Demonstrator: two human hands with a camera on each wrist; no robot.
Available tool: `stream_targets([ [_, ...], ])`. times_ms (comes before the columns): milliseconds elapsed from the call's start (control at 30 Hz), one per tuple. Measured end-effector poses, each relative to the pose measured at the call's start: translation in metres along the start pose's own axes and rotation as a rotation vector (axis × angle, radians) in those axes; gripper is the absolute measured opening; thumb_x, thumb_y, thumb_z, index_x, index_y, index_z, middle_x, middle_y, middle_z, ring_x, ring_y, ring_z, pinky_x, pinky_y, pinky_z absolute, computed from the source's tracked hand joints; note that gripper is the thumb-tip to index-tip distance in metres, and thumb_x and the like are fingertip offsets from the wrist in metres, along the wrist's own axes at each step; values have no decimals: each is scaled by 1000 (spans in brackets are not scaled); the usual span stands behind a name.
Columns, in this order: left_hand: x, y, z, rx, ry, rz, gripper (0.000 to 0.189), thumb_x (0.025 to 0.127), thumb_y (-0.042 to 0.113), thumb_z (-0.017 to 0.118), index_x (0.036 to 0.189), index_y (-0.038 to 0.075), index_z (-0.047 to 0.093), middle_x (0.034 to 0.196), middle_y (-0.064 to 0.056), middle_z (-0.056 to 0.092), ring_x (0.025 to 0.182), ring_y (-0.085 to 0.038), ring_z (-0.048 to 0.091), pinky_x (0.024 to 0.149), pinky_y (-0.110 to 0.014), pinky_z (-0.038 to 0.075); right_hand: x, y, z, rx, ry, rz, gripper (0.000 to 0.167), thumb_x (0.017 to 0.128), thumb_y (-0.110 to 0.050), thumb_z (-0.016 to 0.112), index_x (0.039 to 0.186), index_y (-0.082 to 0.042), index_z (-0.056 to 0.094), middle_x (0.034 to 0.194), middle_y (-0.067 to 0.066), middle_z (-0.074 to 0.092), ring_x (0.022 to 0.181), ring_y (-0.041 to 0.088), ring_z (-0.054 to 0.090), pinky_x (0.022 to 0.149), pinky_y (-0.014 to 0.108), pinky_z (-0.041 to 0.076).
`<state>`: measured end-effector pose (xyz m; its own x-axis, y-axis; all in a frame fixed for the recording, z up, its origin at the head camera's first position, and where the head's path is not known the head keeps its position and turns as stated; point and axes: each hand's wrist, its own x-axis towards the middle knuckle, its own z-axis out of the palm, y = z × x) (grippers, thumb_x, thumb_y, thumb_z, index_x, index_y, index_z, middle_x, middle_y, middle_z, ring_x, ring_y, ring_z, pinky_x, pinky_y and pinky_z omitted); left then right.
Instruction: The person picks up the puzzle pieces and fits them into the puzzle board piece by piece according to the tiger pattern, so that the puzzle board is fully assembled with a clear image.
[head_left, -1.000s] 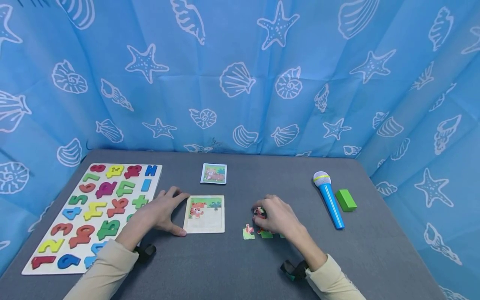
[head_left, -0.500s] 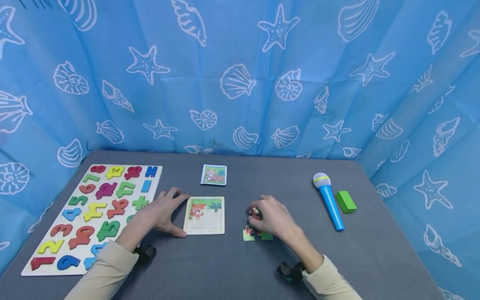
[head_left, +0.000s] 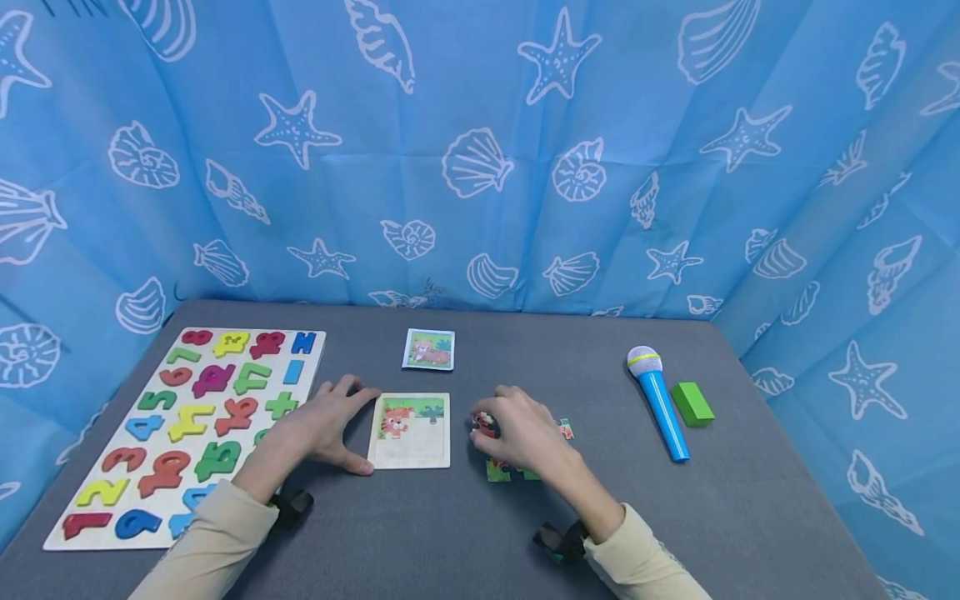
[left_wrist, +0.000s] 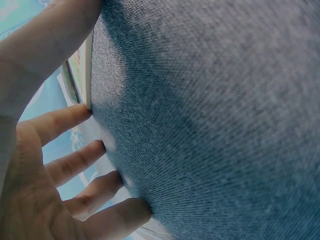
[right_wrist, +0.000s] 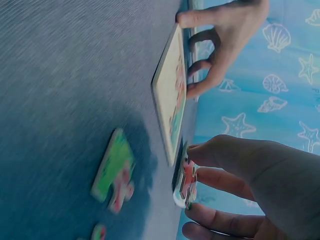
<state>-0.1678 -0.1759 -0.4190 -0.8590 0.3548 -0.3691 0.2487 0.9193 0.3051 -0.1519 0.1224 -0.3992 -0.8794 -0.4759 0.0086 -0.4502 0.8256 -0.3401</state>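
Note:
My left hand (head_left: 326, 425) holds a small square jigsaw board (head_left: 411, 452) by its left side, thumb at the near corner and index finger at the far one. Part of a tiger picture fills the board's upper half; the lower part is bare wood. To the right, my right hand (head_left: 519, 429) pinches a reddish jigsaw piece (right_wrist: 188, 182) between thumb and fingers, close over the table. Loose jigsaw pieces lie under and beside this hand, one green and pink (right_wrist: 114, 170), another (head_left: 566, 429) showing past the knuckles. The hand hides some of them.
Behind the board lies a small picture card (head_left: 429, 350). A number puzzle board (head_left: 161, 367) with coloured digits takes up the left, partly under my left forearm. Towards the right are a blue toy microphone (head_left: 660, 408) and a green block (head_left: 692, 403). A blue curtain (head_left: 480, 225) hangs behind the table.
My right hand has moved left, towards the jigsaw board, with the piece in its fingers, uncovering a loose piece behind it. My left hand has stayed at the board.

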Motion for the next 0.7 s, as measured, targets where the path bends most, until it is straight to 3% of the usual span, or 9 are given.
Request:
stream_targets([
  [400,0,0,0,11,-7,-14,112,65,63,90,155,19,41,156,-19,37,131,-42,45,99,-67,48,16,-26,9,13,0,-105,25,90,-24,76,113,-13,79,91,4,67,76,14,47,55,22,33],
  [700,0,1,-1,3,-12,-19,111,66,63,89,155,20,41,157,-19,36,133,-43,44,100,-68,47,29,-43,20,14,-59,-112,25,92,-26,75,115,-16,78,100,4,72,84,14,54,62,24,42],
])
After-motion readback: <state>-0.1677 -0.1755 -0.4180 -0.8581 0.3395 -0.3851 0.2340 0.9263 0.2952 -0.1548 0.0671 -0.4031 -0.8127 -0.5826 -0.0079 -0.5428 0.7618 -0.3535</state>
